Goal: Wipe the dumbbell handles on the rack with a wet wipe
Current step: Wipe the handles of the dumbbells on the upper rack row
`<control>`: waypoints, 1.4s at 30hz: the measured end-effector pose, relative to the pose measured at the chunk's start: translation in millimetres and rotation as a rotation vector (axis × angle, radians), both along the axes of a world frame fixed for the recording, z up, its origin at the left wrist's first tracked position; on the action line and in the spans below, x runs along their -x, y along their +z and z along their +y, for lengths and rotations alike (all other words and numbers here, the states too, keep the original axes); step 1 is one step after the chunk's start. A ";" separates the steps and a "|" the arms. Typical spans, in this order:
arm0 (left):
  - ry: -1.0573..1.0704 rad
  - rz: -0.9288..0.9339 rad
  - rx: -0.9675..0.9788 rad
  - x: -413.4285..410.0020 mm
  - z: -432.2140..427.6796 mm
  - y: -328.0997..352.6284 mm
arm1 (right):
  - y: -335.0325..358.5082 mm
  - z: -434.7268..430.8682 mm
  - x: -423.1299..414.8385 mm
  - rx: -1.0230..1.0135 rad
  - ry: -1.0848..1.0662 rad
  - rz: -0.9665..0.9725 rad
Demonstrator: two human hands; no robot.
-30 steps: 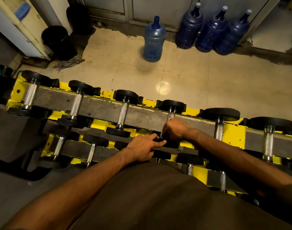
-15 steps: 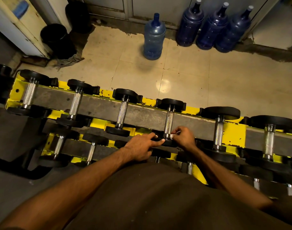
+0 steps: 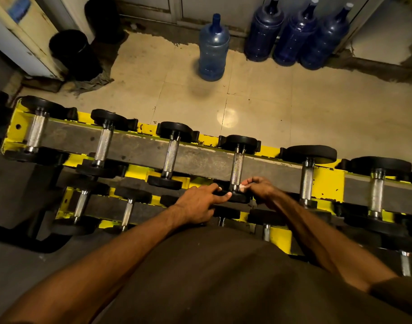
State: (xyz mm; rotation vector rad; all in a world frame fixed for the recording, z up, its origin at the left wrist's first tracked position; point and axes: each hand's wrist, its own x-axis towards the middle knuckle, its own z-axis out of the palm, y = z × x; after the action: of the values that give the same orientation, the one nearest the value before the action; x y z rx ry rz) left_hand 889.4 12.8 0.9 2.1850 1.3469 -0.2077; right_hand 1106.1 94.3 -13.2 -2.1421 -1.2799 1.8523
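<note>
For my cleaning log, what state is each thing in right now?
Wet wipe, pinched in the right hand at the near end of the dumbbell.
Dumbbell, lying across the rack.
Left hand, straight fingers resting on the dumbbell's near head.
Lone water jug, upright on the floor.

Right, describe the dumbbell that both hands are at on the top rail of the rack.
The dumbbell has a knurled silver metal grip between two round black end weights. It lies across the top rail of the yellow rack, with one weight at the far edge and one near the person. The left hand rests straight fingers on the near weight. The right hand pinches a small white wipe against the grip's near end.
</note>
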 end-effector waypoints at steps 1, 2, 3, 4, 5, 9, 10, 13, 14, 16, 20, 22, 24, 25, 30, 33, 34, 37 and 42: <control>0.002 -0.002 0.001 1.1 -0.3 -0.1 | 1.5 -2.3 -2.7 -0.033 -0.007 0.022; 0.002 -0.002 -0.001 1.9 -1.1 -0.8 | 2.6 -4.3 -5.5 -0.082 0.014 0.045; 0.000 0.001 -0.004 2.2 -1.9 -1.3 | 4.2 -6.1 -7.7 -0.139 0.042 0.072; 0.000 0.001 -0.006 1.8 -2.6 -1.4 | 5.5 -7.3 -8.8 -0.197 0.080 0.092; -0.001 -0.002 -0.007 0.6 -3.0 -1.5 | 7.3 -8.0 -8.8 -0.256 0.135 0.103; -0.008 0.007 -0.008 -3.0 -3.0 -1.7 | 13.0 1.6 12.1 -0.586 0.576 -0.050; -0.010 0.012 -0.005 -2.8 -3.3 -2.1 | 13.4 6.3 20.9 -0.648 0.733 -0.125; -0.016 0.028 0.005 -2.1 -4.0 -1.3 | 14.4 19.6 50.9 -0.633 1.151 -0.394; -0.020 0.032 0.009 -2.0 -3.9 -0.5 | 15.2 23.6 61.7 -0.598 1.249 -0.469; -0.028 0.035 0.007 -1.6 -4.1 0.4 | 18.5 33.2 80.7 -0.548 1.414 -0.590; -0.017 0.025 0.015 -0.5 -5.6 0.0 | 19.1 40.1 98.1 -0.384 1.667 -0.705; -0.009 0.020 0.013 -0.2 -4.5 -0.9 | 16.1 36.3 98.1 -0.344 1.724 -0.720; -0.003 0.010 0.012 -0.9 -3.7 -1.8 | 18.5 35.3 94.5 -0.386 1.705 -0.681; -0.006 0.008 0.011 -1.2 -3.9 -2.2 | 20.3 36.5 90.4 -0.433 1.662 -0.639; -0.018 0.019 0.015 -0.6 -2.7 -2.4 | 23.5 34.4 48.0 -0.663 1.392 -0.401; -0.015 0.015 0.002 -1.0 -1.3 -1.3 | 16.0 28.0 18.5 -0.692 1.207 -0.308; -0.010 0.010 -0.002 -1.1 -1.0 -1.6 | 13.2 26.1 10.9 -0.699 1.036 -0.274; 0.003 -0.005 -0.007 -2.9 -1.5 -3.2 | 4.2 13.7 -0.5 -0.694 0.481 -0.161; 0.008 -0.003 -0.009 -2.1 -0.9 -3.5 | -13.0 -6.9 -1.7 -0.482 0.315 -0.109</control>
State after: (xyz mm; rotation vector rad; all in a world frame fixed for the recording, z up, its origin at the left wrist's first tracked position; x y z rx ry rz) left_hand 891.5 11.9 -2.6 2.1858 1.3577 -0.1962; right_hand 1107.8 87.4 -26.2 -1.8821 -1.9424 1.3226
